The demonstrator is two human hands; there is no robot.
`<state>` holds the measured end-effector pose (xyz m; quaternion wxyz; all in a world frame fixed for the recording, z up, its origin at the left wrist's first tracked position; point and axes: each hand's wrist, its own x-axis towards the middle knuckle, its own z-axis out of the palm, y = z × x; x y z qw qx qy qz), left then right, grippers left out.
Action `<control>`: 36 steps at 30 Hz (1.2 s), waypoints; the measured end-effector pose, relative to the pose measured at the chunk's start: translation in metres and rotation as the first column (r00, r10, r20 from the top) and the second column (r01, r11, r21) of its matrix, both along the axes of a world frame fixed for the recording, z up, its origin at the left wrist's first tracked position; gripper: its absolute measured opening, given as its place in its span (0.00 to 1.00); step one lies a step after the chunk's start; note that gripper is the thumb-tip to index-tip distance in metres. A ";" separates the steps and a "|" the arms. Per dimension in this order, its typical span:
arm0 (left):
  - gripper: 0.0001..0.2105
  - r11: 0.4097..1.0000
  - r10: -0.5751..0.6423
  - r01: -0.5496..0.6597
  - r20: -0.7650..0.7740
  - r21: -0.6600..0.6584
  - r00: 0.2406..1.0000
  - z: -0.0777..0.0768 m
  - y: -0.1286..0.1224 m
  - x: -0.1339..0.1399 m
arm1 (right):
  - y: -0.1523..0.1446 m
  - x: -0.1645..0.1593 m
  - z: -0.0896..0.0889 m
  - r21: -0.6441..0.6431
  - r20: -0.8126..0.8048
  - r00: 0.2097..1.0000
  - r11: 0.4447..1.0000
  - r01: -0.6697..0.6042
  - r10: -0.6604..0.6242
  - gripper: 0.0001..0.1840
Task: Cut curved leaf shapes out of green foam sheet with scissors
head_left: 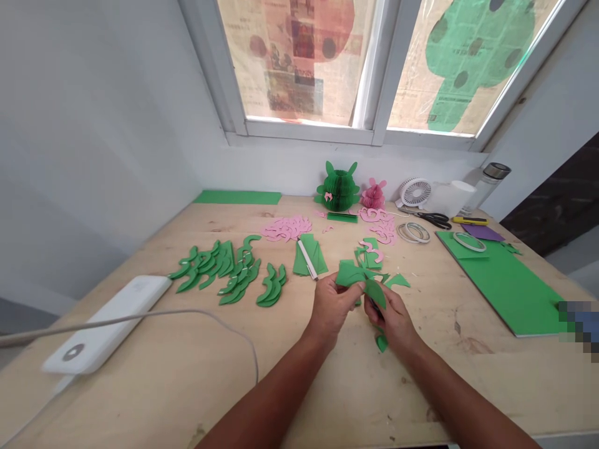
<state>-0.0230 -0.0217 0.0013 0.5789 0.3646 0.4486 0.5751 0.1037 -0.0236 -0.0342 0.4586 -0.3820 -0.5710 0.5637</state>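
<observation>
My left hand [331, 307] pinches a folded piece of green paper [350, 273] between thumb and fingers. Close against it, my right hand [395, 317] is closed around scissors [375, 307], of which only a bit of dark handle shows; the blades are hidden. A rounded green paper flap [375, 293] covers the spot where the two hands meet. Beneath and behind the hands lie green offcuts [397, 280], and a small green scrap [382, 342] is below my right hand. A white pen [307, 259] rests on green paper slips [316, 246] left of the hands.
Stacks of curved green cutouts [238, 277] lie to the left, pink cutouts [286, 229] behind. Paper figures [340, 190] stand by the wall. At right are tape rolls [413, 232], black-handled scissors [435, 219] and a green sheet [510, 287]. A cable [201, 312] crosses a white power bank [107, 324].
</observation>
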 end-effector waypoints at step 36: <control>0.08 0.998 0.064 -0.065 -0.026 -0.022 0.998 0.006 -0.002 0.003 | 0.000 -0.006 -0.011 -0.075 -0.164 0.984 0.995 0.061 -0.072 0.20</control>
